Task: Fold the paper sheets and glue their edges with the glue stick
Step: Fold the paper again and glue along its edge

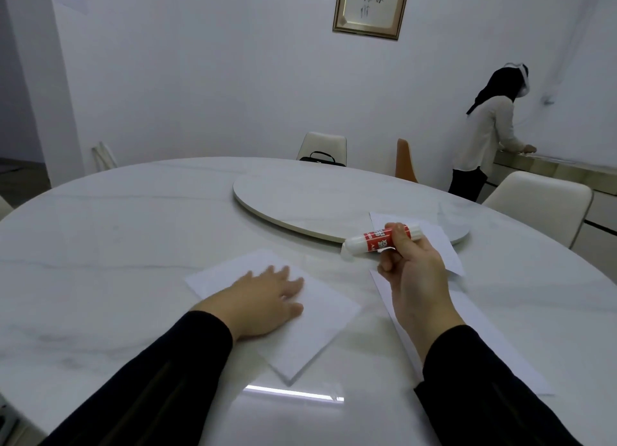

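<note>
From the head camera we see our left hand (267, 298) lying flat, fingers straight, on a folded paper sheet (320, 325) whose near corner points toward us. Our right hand (412, 272) is raised above the table (117, 245), fingers curled round the red-and-white glue stick (374, 240), which lies nearly level with its white end pointing left. More paper sheets (467, 315) lie under and beyond that hand, one reaching the turntable's (300, 198) rim. Bare marble stretches left of the folded sheet.

Left hand (267, 298) flat, fingers (287, 280) spread, right hand (414, 272) raised, fingers curled gripping.
</note>
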Demonstrator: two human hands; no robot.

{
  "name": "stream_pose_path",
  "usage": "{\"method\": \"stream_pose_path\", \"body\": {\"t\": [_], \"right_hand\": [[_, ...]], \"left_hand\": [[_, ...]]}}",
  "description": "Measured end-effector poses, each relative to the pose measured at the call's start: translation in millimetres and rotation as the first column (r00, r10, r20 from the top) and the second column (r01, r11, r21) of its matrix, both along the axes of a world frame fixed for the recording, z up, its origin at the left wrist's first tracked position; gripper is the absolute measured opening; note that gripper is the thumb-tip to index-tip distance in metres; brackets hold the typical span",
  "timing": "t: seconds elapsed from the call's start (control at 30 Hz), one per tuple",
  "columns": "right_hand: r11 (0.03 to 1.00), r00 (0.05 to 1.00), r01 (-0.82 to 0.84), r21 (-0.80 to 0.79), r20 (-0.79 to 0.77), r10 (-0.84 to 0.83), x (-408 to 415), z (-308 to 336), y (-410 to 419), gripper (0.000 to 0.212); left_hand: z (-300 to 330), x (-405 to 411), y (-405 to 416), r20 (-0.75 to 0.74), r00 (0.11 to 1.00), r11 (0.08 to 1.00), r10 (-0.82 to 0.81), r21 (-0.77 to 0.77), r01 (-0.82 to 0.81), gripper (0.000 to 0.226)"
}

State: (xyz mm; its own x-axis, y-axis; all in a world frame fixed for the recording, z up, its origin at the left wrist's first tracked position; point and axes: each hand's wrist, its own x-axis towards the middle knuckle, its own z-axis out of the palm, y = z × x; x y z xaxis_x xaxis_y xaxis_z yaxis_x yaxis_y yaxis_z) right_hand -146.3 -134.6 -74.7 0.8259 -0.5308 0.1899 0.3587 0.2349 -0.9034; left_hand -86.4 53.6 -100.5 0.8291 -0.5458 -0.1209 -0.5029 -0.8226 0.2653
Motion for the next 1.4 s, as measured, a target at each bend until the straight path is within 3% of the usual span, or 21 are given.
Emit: {"method": "stream_pose_path", "body": {"t": [0.03,0.1,0.2,0.27,0.33,0.43,0.5,0.6,0.7,0.93,1.4], "right_hand": [[1.000,1.000,0.000,-0.015,0.002,0.000,-0.3,0.0,1.0,0.011],[0.996,1.000,0.017,-0.083,0.010,-0.017,0.0,-1.7,1.7,0.010],[0.944,0.998,0.062,-0.325,0.024,-0.057,1.2,-7.2,7.7,0.001],[0.843,0.997,0.075,-0.533,0.019,-0.077,3.1,-11.9,13.5,0.009],[0.777,0.997,0.057,-0.627,0.001,-0.072,4.8,-14.5,17.9,0.012],[0.774,0.997,0.052,-0.631,-0.005,-0.071,7.7,-16.5,18.0,0.012],[0.775,0.997,0.055,-0.630,-0.006,-0.075,9.4,-18.2,16.5,0.014],[0.757,0.998,0.019,-0.654,-0.030,-0.051,11.9,-21.5,17.8,0.017],[0.733,0.997,-0.031,-0.680,-0.068,-0.020,18.1,-23.9,21.2,0.020],[0.662,0.991,-0.104,-0.742,-0.130,0.010,36.4,-31.8,23.5,0.030],[0.446,0.966,-0.245,-0.861,-0.258,0.034,15.4,-6.3,10.9,0.013]], "left_hand": [[3.6,1.1,0.5,-0.016,0.999,0.996,-0.041,-0.082,0.040,0.051],[2.7,7.9,0.4,0.101,0.993,0.981,0.059,-0.192,-0.039,0.049],[-3.6,7.8,-4.3,0.245,0.953,0.984,0.177,-0.046,-0.171,0.053],[-3.6,6.9,-5.7,0.132,0.988,0.996,0.074,0.036,-0.080,0.053],[2.0,6.8,-3.3,0.009,1.000,1.000,-0.018,0.010,0.018,0.051],[7.2,4.1,-4.8,-0.017,0.999,0.992,-0.034,-0.120,0.032,0.047],[4.3,1.0,-11.0,0.067,0.997,0.980,0.027,-0.198,-0.013,0.048],[-7.3,1.0,-17.5,0.197,0.977,0.994,0.085,-0.090,-0.069,0.054],[-16.8,3.3,-18.2,0.131,0.990,0.998,0.050,0.023,-0.054,0.058],[-18.2,3.4,-17.4,0.124,0.992,0.999,0.033,0.029,-0.037,0.057],[-17.8,4.0,-18.5,0.118,0.992,0.999,0.043,0.023,-0.046,0.058]]}}
